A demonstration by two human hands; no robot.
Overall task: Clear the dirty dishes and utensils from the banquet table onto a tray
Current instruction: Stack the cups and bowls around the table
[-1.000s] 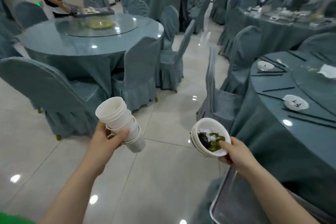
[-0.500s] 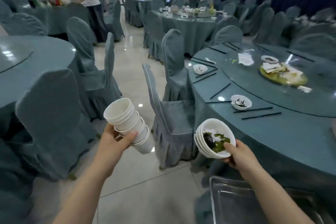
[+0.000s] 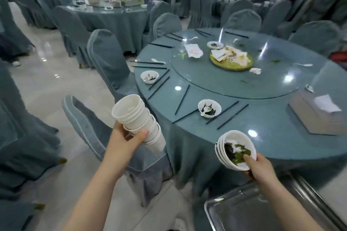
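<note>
My left hand grips a tilted stack of white paper cups above a covered chair. My right hand holds a stack of white bowls with dark and green leftovers in the top one, just off the table's near edge and above a metal tray. On the round blue table stand a dirty bowl near me, a second one to the left and a third farther back. Several black chopsticks lie around them. A yellow platter with scraps sits on the glass turntable.
A tissue box rests on the table at right, with white plastic spoons and crumpled napkins scattered about. Covered chairs ring the table; one stands directly under my left hand. Other set tables fill the hall behind.
My view has swung right from the aisle and the other table to face this table squarely. Both hands keep their stacks in the same grip; the tray shows more fully below.
</note>
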